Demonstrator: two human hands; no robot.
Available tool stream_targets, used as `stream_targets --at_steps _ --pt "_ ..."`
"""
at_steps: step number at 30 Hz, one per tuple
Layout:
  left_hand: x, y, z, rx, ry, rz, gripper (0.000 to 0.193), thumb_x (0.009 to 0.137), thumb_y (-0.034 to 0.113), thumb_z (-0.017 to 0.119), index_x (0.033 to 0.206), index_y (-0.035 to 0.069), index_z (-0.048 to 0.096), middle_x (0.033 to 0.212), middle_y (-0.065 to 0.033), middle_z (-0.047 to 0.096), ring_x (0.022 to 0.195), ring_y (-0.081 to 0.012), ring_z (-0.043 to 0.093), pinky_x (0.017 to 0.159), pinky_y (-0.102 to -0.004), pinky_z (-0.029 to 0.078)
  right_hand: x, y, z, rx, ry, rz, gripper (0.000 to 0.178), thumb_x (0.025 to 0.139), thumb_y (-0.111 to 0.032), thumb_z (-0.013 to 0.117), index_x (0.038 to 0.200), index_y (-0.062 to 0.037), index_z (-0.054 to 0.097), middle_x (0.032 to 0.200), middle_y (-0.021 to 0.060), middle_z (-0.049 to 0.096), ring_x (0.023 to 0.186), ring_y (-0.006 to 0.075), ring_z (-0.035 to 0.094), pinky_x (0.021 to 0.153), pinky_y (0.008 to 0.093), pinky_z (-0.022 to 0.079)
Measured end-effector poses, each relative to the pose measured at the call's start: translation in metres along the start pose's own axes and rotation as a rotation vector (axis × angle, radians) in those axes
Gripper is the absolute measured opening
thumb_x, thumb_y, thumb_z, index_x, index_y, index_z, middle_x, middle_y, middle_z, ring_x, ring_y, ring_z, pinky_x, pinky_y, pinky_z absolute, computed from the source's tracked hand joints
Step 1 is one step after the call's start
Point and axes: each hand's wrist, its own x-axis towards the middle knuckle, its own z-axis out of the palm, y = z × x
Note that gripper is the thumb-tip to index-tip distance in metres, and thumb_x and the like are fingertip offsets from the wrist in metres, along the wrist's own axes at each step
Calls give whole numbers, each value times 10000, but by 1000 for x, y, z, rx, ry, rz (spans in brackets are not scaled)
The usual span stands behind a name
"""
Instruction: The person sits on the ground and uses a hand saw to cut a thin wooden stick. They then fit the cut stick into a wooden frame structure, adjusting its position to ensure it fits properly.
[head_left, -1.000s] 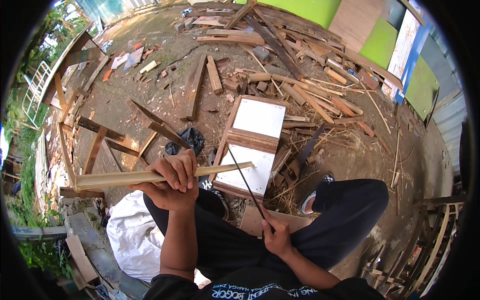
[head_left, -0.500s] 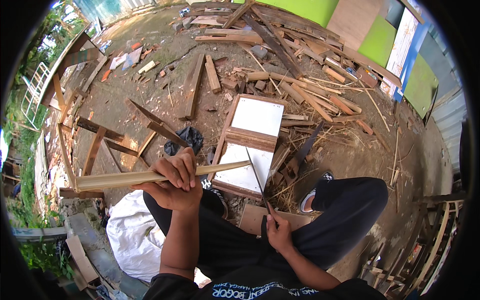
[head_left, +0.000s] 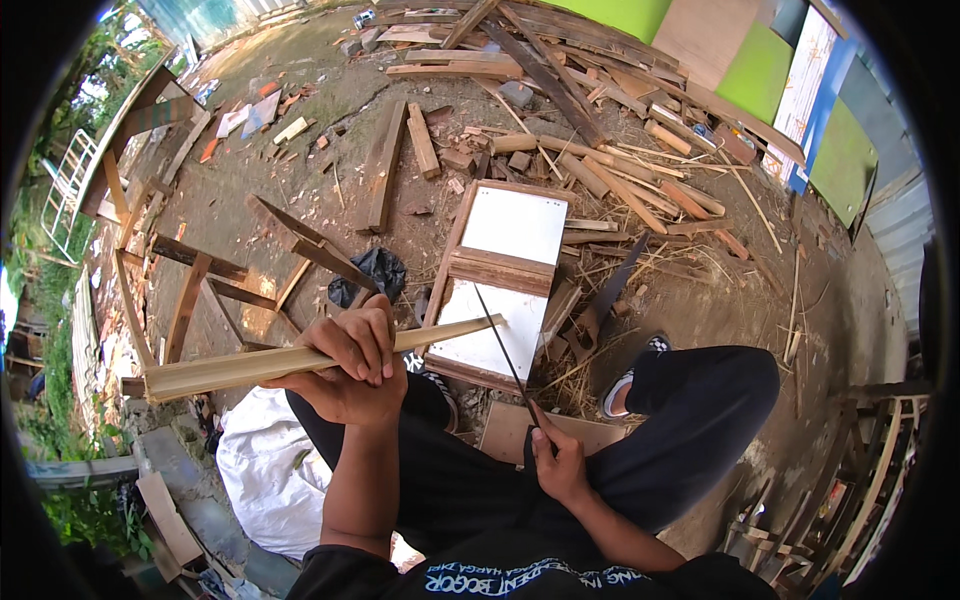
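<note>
So the person's seated with knees spread, and both grips are busy. The thing being worked on is a pale wooden strip [head_left: 230, 372], looks like bamboo or split wood, held up crosswise over the left thigh with the fat end sticking out left and the thin end out in front between the knees. My guess is it's held that way so the narrow end hangs free, in easy reach of the other side, while the heavier end balances past the left hand [head_left: 352, 355]. That left grip is wrapped around it, fingers folded over the top and palm underneath, so no real gap, it's properly clenched on the wood. The right hand [head_left: 557, 465] is closed around the base of a thin dark blade [head_left: 514, 370], held low by the right thigh with the tip angled forward and a bit left, I'd say for control with the arm close to the body. Blade and strip cross near the strip's thin end, but from this angle I can't tell if they're touching. Beyond them on the ground there's a framed white panel [head_left: 512, 228], with a handsaw [head_left: 612, 290] just right of it. A white sack [head_left: 268, 470] sits by the left leg, and loose timber [head_left: 385, 170] is scattered further out.
</note>
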Motion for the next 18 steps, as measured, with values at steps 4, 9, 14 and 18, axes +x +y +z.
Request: stream_targets --at_steps 4,9,14,18 --pt "1 -1 0 0 -19 8 763 975 814 163 624 174 388 425 25 370 365 -110 352 670 -290 345 11 3 -7 -64 1 26 413 1074 -174 525 1475 -84 562 820 97 589 741 171 587 655 303 484" --pt "-1 0 2 5 -23 -2 765 971 819 172 628 173 394 430 24 373 365 -117 344 680 -297 353 7 4 -2 -60 8 143 406 1050 -168 548 1453 -126 586 1071 296 713 984 364 742 786 367 551" --pt "0 -1 5 17 -32 -1 761 972 818 181 635 173 403 434 22 379 371 -118 353 679 -297 351 7 -5 -6 -70 0 14 420 1069 -180 535 1481 -102 558 803 114 602 758 183 584 675 317 491" --pt "-1 -1 -1 -34 -23 -6 760 977 811 185 638 169 407 439 22 380 381 -115 366 704 -307 368 15 -10 -13 -51 -8 138 427 1077 -180 530 1493 -86 546 663 27 534 637 86 510 620 299 465"
